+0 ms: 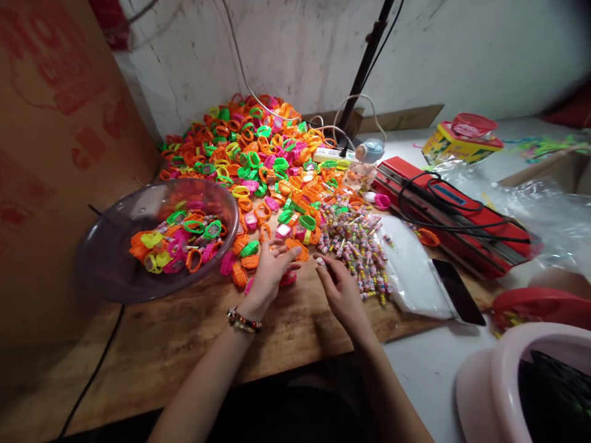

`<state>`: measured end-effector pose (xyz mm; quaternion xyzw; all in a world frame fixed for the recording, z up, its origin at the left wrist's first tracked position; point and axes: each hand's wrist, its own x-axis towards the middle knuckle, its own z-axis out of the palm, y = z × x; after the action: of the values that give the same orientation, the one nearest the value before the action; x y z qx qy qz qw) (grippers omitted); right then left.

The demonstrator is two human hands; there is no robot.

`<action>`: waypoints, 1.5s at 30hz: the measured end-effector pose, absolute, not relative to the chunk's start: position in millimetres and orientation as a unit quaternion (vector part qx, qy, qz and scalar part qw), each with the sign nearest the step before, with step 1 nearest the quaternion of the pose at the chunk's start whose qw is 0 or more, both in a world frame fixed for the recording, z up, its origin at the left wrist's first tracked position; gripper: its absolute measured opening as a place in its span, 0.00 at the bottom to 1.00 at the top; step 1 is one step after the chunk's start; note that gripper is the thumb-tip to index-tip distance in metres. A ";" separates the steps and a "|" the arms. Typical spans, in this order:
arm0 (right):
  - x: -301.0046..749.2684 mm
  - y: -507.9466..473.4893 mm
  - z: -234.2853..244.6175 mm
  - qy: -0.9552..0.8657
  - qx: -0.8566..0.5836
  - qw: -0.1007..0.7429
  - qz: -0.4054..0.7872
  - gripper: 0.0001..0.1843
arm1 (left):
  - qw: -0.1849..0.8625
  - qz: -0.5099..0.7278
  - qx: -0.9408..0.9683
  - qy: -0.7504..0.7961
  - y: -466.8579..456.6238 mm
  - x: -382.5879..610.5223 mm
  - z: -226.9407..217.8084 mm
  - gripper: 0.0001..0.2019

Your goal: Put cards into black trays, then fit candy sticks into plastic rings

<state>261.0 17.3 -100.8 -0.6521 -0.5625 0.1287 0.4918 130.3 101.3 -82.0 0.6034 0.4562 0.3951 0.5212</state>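
A heap of toy wristwatches (249, 157) in orange, green, pink and yellow spreads over the wooden table. My left hand (271, 269), with a beaded bracelet at the wrist, reaches over the heap's near edge, fingers apart, beside an orange toy watch (298, 250). Whether it touches that watch is unclear. Thumb and fingers of my right hand (340, 292) pinch a small whitish piece (320, 261), mostly hidden, perhaps one of the candy sticks. Just beyond that hand lies a pile of thin wrapped candy sticks (360, 246).
On the left, a purple translucent basin (111, 264) holds several toy watches, before a cardboard box (60, 154). To the right are clear plastic bags (410, 271), a dark phone (457, 292), a red sealing machine (452, 209) with black cord, and a pink tub (489, 375).
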 end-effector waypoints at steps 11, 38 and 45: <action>236.8 10.7 -76.1 -0.624 -0.652 0.430 0.027 0.19 | 0.677 0.417 0.451 0.406 73.2 115.6 -61.9 0.25; 208.4 4.3 -69.7 -0.688 -0.666 0.243 -0.156 0.15 | 0.438 0.449 0.641 0.442 63.5 87.7 -64.9 0.17; 221.0 4.8 -77.8 -0.705 -0.652 0.270 -0.068 0.23 | 0.194 0.469 0.716 0.480 69.5 38.8 -42.5 0.19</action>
<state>221.0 4.8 -77.8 -0.6523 -0.7048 -0.0685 0.2702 38.8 69.5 -42.5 0.7159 0.4795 0.4691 0.1938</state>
